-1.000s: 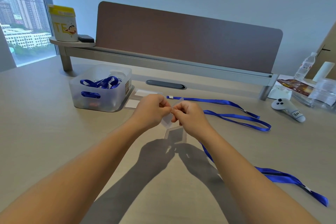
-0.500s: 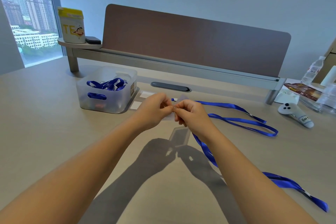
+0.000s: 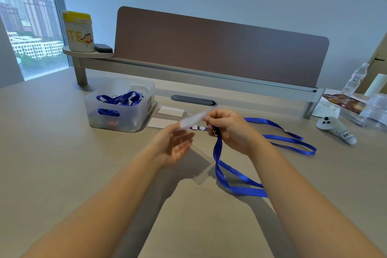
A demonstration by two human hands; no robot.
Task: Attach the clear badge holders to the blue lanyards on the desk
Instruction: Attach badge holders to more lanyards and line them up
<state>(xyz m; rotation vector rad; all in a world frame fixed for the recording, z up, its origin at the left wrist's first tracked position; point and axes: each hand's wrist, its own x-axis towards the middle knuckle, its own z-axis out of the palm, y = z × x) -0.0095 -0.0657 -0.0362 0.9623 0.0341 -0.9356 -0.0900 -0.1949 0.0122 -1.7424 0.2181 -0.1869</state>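
My right hand (image 3: 228, 130) is raised above the desk, pinching the top of a clear badge holder (image 3: 191, 120) and the clip end of a blue lanyard (image 3: 234, 176) whose ribbon hangs down to the desk. The holder sticks out to the left, nearly level. My left hand (image 3: 174, 145) is below it, palm up, fingers apart, holding nothing. A second blue lanyard (image 3: 291, 139) lies looped on the desk to the right. Two more clear badge holders (image 3: 167, 116) with white cards lie flat beside the bin.
A translucent bin (image 3: 119, 109) with more blue lanyards stands at the left. A brown divider (image 3: 219, 48) on a grey rail crosses the back. A white controller (image 3: 335, 129), bottles and packets sit at the right. A yellow canister (image 3: 78, 31) stands on the shelf.
My hands have come apart: the left one let go and opened below the holder. The right hand lifted the holder and lanyard clip, and the ribbon was drawn up off the desk.
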